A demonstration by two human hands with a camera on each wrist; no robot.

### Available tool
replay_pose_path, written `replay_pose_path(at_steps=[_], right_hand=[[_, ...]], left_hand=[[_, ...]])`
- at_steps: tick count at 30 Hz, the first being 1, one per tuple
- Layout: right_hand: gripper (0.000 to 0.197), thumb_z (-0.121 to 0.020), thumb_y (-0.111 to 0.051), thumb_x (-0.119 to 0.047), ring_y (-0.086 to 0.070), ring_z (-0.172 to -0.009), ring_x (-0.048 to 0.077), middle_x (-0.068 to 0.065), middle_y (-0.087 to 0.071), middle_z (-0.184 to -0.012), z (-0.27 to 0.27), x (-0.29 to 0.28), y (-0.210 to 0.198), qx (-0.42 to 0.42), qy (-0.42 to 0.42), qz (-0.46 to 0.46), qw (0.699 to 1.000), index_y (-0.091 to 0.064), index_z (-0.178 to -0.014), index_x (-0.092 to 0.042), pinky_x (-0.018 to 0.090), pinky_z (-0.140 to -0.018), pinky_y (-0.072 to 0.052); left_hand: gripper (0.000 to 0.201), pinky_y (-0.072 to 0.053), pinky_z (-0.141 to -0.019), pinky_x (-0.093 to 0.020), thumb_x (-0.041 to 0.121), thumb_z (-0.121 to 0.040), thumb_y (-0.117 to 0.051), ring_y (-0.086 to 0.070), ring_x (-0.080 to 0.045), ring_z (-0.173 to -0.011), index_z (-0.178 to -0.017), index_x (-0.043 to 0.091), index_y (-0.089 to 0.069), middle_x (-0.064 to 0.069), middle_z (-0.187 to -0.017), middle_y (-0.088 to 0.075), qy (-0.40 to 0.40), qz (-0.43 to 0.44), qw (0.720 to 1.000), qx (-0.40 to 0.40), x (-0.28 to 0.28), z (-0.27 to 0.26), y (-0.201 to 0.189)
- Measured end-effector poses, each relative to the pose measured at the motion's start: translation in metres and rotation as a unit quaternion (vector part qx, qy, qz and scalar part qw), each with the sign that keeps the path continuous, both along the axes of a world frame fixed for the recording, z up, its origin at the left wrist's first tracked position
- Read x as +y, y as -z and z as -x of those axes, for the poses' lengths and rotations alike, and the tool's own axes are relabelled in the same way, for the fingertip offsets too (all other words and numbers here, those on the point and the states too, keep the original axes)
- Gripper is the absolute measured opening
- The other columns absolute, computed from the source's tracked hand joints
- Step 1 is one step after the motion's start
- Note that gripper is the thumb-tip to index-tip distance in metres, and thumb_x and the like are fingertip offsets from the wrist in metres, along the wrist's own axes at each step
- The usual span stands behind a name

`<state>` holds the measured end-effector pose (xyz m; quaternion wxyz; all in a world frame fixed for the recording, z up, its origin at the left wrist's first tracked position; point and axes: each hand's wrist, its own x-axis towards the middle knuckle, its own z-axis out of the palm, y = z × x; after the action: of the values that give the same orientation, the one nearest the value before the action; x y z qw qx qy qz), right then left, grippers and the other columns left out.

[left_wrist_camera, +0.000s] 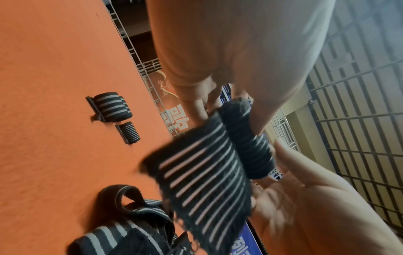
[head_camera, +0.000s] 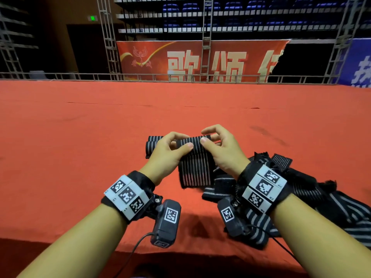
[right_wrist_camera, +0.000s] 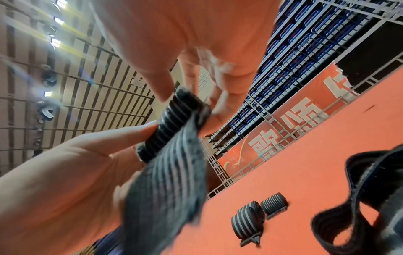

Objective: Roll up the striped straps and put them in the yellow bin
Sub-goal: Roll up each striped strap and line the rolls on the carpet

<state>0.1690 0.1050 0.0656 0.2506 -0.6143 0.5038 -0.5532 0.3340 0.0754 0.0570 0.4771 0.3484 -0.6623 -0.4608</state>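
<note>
A black strap with thin white stripes (head_camera: 194, 169) is held above the red tabletop. Its upper end is wound into a small roll (left_wrist_camera: 246, 143) and its flat tail hangs down toward me. My left hand (head_camera: 180, 143) pinches the roll's left end, with the thumb on the front. My right hand (head_camera: 208, 137) pinches the right end in the same way. Two finished rolls (head_camera: 153, 143) lie on the cloth just behind my left hand; the left wrist view shows the wide-striped roll (left_wrist_camera: 112, 107) and the thin-striped roll (left_wrist_camera: 128, 132). The yellow bin is not in view.
A tangled pile of loose striped straps (head_camera: 305, 189) lies at the right, under and beside my right wrist, and one forms an open loop (right_wrist_camera: 368, 189). The red cloth (head_camera: 90, 137) stretches far ahead to a metal rail (head_camera: 180, 77). Its front edge (head_camera: 70, 241) is near my forearms.
</note>
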Motion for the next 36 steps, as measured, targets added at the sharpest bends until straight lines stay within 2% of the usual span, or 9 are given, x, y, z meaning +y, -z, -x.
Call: replay_pose_path(at_steps=[3, 8, 13, 17, 22, 24, 29, 34, 36], right_hand=[[0.007, -0.096, -0.055, -0.024, -0.059, -0.078, 0.014, 0.001, -0.060, -0.090, -0.001, -0.003, 0.003, -0.020, -0.020, -0.044, 0.999, -0.058, -0.100, -0.018, 0.030, -0.063, -0.050], [0.007, -0.093, -0.058, -0.009, -0.053, -0.062, 0.006, -0.001, -0.058, -0.079, -0.006, 0.001, 0.000, -0.014, -0.025, 0.019, 0.999, -0.058, -0.100, -0.010, 0.020, -0.056, -0.047], [0.019, -0.101, -0.045, -0.030, -0.057, -0.059, 0.013, 0.002, -0.052, -0.081, -0.009, 0.004, -0.001, -0.080, -0.066, -0.119, 0.988, -0.049, -0.100, -0.012, 0.027, -0.043, -0.047], [0.003, -0.098, -0.052, -0.014, -0.057, -0.078, 0.023, 0.008, -0.054, -0.088, -0.005, 0.003, 0.001, -0.065, -0.035, -0.044, 0.996, -0.055, -0.099, -0.014, 0.042, -0.066, -0.053], [0.019, -0.099, -0.051, -0.033, -0.059, -0.058, 0.022, 0.008, -0.056, -0.082, -0.007, 0.007, -0.003, -0.116, -0.079, -0.140, 0.980, -0.048, -0.101, -0.014, 0.029, -0.046, -0.048], [0.017, -0.099, -0.051, -0.029, -0.058, -0.049, 0.023, 0.011, -0.057, -0.074, -0.005, 0.009, -0.002, -0.127, -0.101, -0.176, 0.971, -0.044, -0.100, -0.013, 0.026, -0.041, -0.045], [0.016, -0.093, -0.056, -0.004, -0.058, -0.051, 0.022, 0.013, -0.057, -0.081, -0.002, 0.012, 0.000, -0.138, -0.097, -0.102, 0.980, -0.048, -0.104, -0.011, 0.026, -0.042, -0.046], [0.020, -0.100, -0.049, -0.032, -0.060, -0.058, 0.023, 0.009, -0.058, -0.086, -0.001, 0.014, 0.003, -0.140, -0.103, -0.120, 0.977, -0.048, -0.106, -0.013, 0.028, -0.045, -0.048], [0.012, -0.100, -0.048, -0.027, -0.060, -0.054, 0.022, 0.011, -0.056, -0.087, 0.002, 0.014, 0.008, -0.120, -0.103, -0.135, 0.978, -0.049, -0.102, -0.014, 0.027, -0.043, -0.048]], left_hand=[[0.014, -0.053, -0.075, -0.031, 0.014, -0.089, -0.070, -0.060, -0.013, -0.079, -0.098, 0.022, -0.063, -0.009, -0.090, -0.064, -0.004, 0.049, 0.999, -0.021, 0.002, -0.003, -0.003], [0.012, -0.055, -0.090, -0.049, 0.021, -0.095, -0.063, -0.066, -0.020, -0.091, -0.106, 0.017, -0.063, -0.016, -0.103, -0.066, 0.018, -0.025, 1.000, -0.002, 0.004, -0.004, -0.004], [0.017, -0.053, -0.077, -0.031, 0.011, -0.088, -0.070, -0.061, -0.013, -0.082, -0.100, 0.022, -0.062, -0.008, -0.093, -0.063, 0.003, 0.044, 0.999, -0.014, 0.004, -0.006, -0.006], [0.012, -0.055, -0.090, -0.049, 0.020, -0.094, -0.065, -0.064, -0.021, -0.090, -0.105, 0.021, -0.063, -0.012, -0.099, -0.063, 0.003, 0.002, 1.000, -0.008, 0.004, -0.002, -0.005], [0.019, -0.050, -0.058, -0.022, 0.008, -0.089, -0.068, -0.059, -0.014, -0.076, -0.101, 0.022, -0.062, -0.009, -0.094, -0.062, 0.001, 0.045, 0.999, -0.012, 0.005, -0.004, -0.007], [0.022, -0.047, -0.053, -0.019, 0.006, -0.088, -0.068, -0.059, -0.012, -0.073, -0.103, 0.021, -0.062, -0.007, -0.093, -0.062, 0.008, 0.042, 0.999, -0.015, 0.005, -0.004, -0.006], [0.024, -0.055, -0.067, -0.028, 0.008, -0.090, -0.066, -0.065, -0.015, -0.082, -0.109, 0.021, -0.059, -0.007, -0.098, -0.063, 0.031, 0.006, 0.999, -0.001, 0.005, -0.001, 0.000], [0.023, -0.056, -0.070, -0.025, -0.001, -0.091, -0.062, -0.063, -0.010, -0.080, -0.104, 0.017, -0.057, -0.009, -0.099, -0.058, 0.042, 0.036, 0.998, -0.002, 0.007, -0.001, 0.002], [0.027, -0.056, -0.071, -0.026, -0.004, -0.089, -0.063, -0.063, -0.010, -0.080, -0.103, 0.018, -0.058, -0.010, -0.099, -0.058, 0.053, 0.040, 0.998, -0.019, 0.006, -0.001, 0.002]])
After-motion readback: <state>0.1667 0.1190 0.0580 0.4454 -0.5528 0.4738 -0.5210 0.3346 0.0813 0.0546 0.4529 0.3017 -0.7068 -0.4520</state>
